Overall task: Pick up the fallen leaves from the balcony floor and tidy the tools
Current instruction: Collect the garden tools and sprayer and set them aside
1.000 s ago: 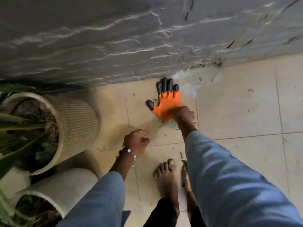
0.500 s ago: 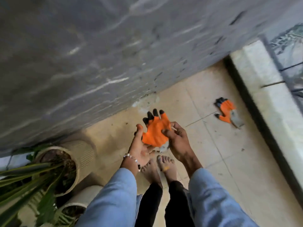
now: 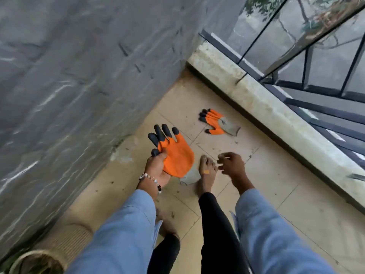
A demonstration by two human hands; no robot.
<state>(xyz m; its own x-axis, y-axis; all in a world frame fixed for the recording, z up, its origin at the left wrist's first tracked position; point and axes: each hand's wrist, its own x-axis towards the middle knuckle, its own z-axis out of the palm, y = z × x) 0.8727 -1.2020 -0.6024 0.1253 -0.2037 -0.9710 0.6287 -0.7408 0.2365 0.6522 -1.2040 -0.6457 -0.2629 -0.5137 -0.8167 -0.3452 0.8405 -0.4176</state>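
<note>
An orange garden glove (image 3: 175,155) with black fingertips lies across the palm of my left hand (image 3: 157,169), whose thumb pinches it near the glove's thumb. Its grey cuff hangs down below the palm. My right hand (image 3: 231,165) hovers to the right of it with fingers loosely curled and holds nothing. A second orange glove (image 3: 216,124) with a grey cuff lies flat on the beige tiled floor (image 3: 276,194), further away near the ledge.
A grey wall (image 3: 79,76) runs along the left. A concrete ledge (image 3: 266,107) with a dark metal railing (image 3: 316,66) borders the floor on the right. A ribbed plant pot (image 3: 65,244) stands at the lower left. My bare feet stand on the tiles.
The right hand picked the glove off the floor and passed it to the left hand, then let go. The view has swung right, showing the second glove and the railing.
</note>
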